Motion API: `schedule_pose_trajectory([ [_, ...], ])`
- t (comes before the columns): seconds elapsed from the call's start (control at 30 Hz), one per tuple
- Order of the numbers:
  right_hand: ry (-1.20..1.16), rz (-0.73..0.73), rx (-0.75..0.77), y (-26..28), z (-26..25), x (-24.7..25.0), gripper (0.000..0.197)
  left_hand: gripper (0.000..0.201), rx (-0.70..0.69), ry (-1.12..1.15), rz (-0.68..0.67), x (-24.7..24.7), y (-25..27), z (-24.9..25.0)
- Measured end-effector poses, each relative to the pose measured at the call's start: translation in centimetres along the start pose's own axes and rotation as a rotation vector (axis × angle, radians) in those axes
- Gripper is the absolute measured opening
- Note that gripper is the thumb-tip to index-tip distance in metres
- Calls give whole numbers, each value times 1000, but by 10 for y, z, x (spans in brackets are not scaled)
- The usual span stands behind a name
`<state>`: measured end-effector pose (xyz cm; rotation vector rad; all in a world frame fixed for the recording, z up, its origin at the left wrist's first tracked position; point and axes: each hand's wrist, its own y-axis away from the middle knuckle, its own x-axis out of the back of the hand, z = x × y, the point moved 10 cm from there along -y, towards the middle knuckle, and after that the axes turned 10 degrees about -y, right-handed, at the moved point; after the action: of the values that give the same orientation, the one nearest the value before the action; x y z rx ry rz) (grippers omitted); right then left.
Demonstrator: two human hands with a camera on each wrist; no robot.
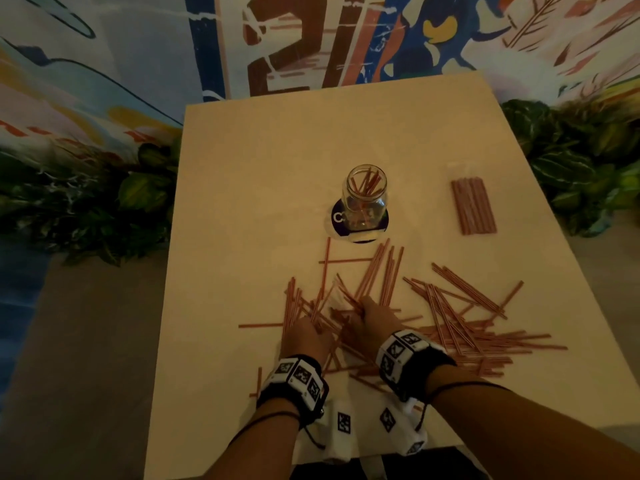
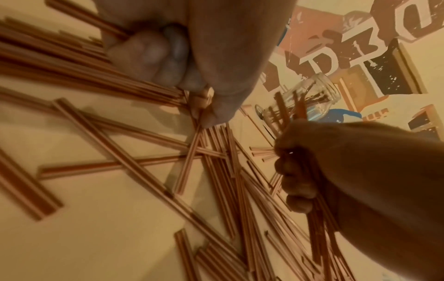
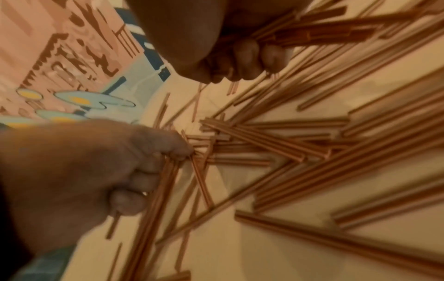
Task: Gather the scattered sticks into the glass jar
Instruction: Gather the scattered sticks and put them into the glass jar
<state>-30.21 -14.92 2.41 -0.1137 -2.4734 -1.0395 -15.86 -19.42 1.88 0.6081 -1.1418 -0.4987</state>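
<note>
Thin, straight, reddish-brown sticks (image 1: 446,317) are seen scattered in a crisscrossed heap over the near half of a pale beige rectangular table (image 1: 277,161). A clear glass jar (image 1: 365,195) is stood upright on a dark round coaster (image 1: 337,218) near the table's middle, beyond the heap, and a few sticks are already held inside it, leaning against its mouth. A neat flat bundle of similar reddish sticks in clear wrapping (image 1: 473,206) is laid to the right of the jar, apart from it.

The far half of the table is left bare, as is a strip along the left side; the heap is spread nearly to the right edge. Dark green leafy plants (image 1: 581,168) are set against both long sides of the table, and a painted mural wall (image 1: 294,43) is seen behind.

Both forearms are reached forward over the near edge, each with a black-and-white patterned wrist band (image 1: 298,379). The left hand (image 1: 304,336) is lowered onto the pile, its fingers curled round a bunch of sticks with the thumb pressed against them. The right hand (image 1: 369,322), just beside it, is closed in a fist round another bunch.
</note>
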Motion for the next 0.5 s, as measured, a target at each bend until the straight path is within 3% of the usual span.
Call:
schedule_pose_trajectory([
  [0.1,-28,39,41,4,-4,15,10,28,-7,-3,25,2,-3,1],
  [0.23,75,-30,-43,12,8,-2,26,39,-37,-84,38,-1,-2,8],
  [0.33,162,-1,-99,13,22,-13,42,31,-46,-95,58,-1,-4,11],
  [0.5,207,-22,-67,6,20,-15,37,29,13,36,6,-4,-6,3],
])
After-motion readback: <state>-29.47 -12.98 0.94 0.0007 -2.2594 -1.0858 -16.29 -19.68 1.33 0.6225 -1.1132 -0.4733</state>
